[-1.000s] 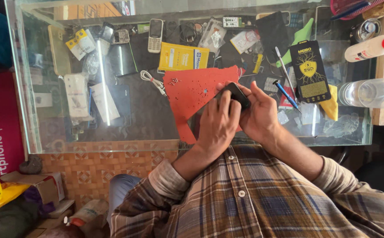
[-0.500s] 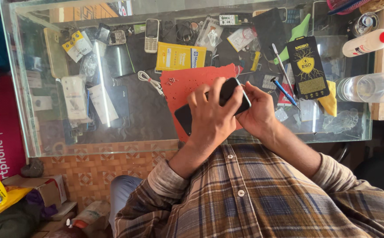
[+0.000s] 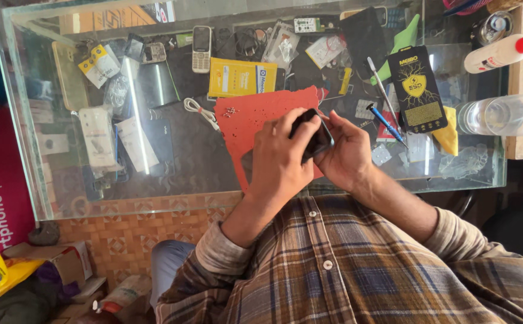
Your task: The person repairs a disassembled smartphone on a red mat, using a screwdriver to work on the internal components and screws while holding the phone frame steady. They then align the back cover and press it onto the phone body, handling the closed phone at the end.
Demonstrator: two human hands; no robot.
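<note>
Both my hands hold a black smartphone (image 3: 313,139) above a red work mat (image 3: 253,119) on the glass counter. My left hand (image 3: 281,158) wraps over the phone from the left, its fingers curled across the top edge. My right hand (image 3: 347,153) grips the phone's right side, thumb pressed on it. Most of the phone is hidden under my fingers. A few tiny screws (image 3: 231,111) lie on the mat near its upper left.
On the glass counter (image 3: 171,180) lie a blue screwdriver (image 3: 385,122), a black flat package (image 3: 416,90), a yellow cloth (image 3: 447,133), a yellow box (image 3: 241,77), a white cable (image 3: 201,112) and a clear bottle (image 3: 507,114). Small phones and parts sit beneath the glass.
My hands and the phone have shifted slightly over the red mat; my left hand now covers more of the phone, and the view has tilted a little.
</note>
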